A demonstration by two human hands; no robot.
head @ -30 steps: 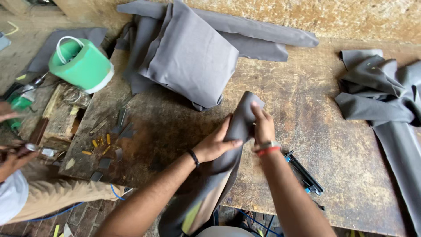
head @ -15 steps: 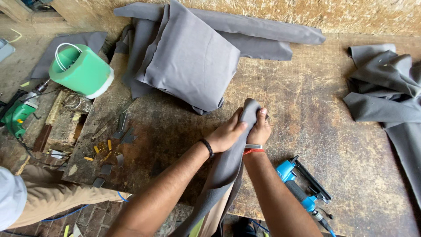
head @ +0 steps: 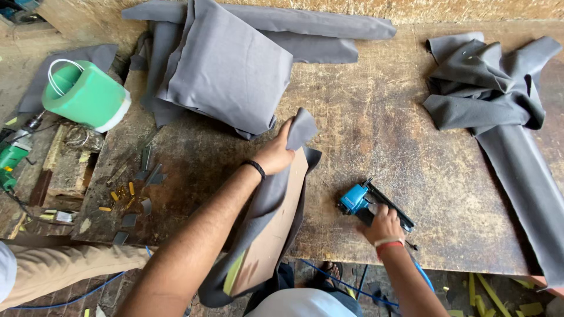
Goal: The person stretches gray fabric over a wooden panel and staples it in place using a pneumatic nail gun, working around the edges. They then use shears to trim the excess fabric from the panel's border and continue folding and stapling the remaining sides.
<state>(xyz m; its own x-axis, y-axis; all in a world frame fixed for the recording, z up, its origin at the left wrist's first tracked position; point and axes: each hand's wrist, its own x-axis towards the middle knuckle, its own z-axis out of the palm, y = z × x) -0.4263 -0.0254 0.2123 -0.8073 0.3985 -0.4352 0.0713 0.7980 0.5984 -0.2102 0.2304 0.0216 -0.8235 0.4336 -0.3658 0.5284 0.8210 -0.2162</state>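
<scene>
Overhead view of a worn wooden workbench (head: 376, 135). Nearest the viewer, the left hand (head: 275, 154) has its fingers clamped on the upper end of a fabric-covered board (head: 276, 220), a long panel wrapped in grey cloth whose bare brown face is turned up; the panel lies tilted, its upper end over the bench and its lower end hanging past the near edge. A dark band circles the left wrist. To the right, the right hand (head: 383, 223) rests on the bench with its fingers curled around the handle of a blue staple gun (head: 370, 204), which lies flat on the surface near the front edge, well apart from the panel; a red band circles this wrist. A blue hose (head: 338, 280) runs below the bench edge. At lower left, another person's tan sleeve (head: 64, 270) enters the view. Small yellow and grey scraps (head: 132, 194) lie on the left part of the bench. Farther back, a grey cushion (head: 226, 67) lies over folded grey fabric; a green bucket (head: 85, 97) lies tipped at far left, and a heap of grey cloth (head: 493, 88) lies at far right.
</scene>
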